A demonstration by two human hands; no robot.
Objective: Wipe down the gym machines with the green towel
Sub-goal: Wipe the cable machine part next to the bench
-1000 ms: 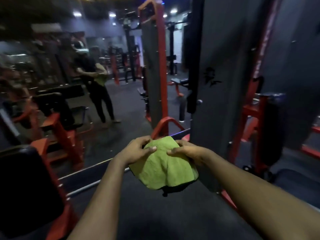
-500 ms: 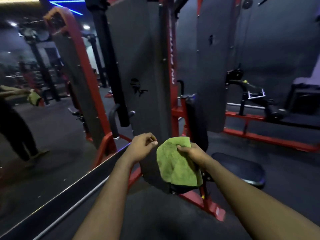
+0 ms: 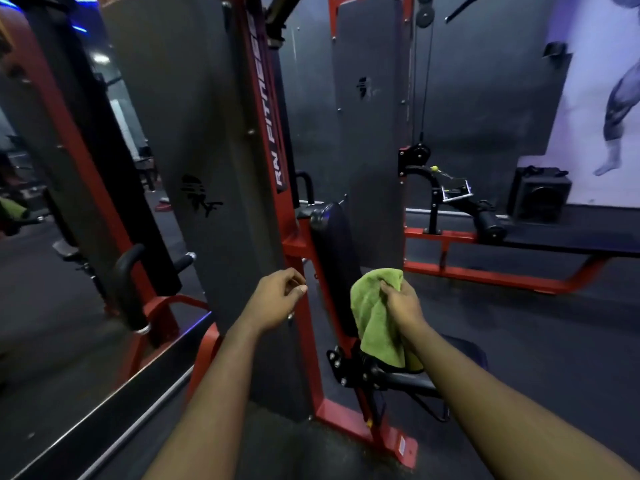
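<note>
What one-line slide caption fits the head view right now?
Right hand grips the green towel near a red-framed machine's black back pad; left hand holds nothing.

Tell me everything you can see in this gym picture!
green towel: one, green, hanging from the right hand, before the back pad
back pad: one, black, upright on the red frame
red frame: one, red, centre, lettered upright
grey panels: two, grey, either side of that upright
low bench machine: one, red and black, right background
speaker box: one, black, far right
mirror: one, reflective, left side
left hand: one, empty, fingers loosely curled
right hand: one, gripping the towel
</note>
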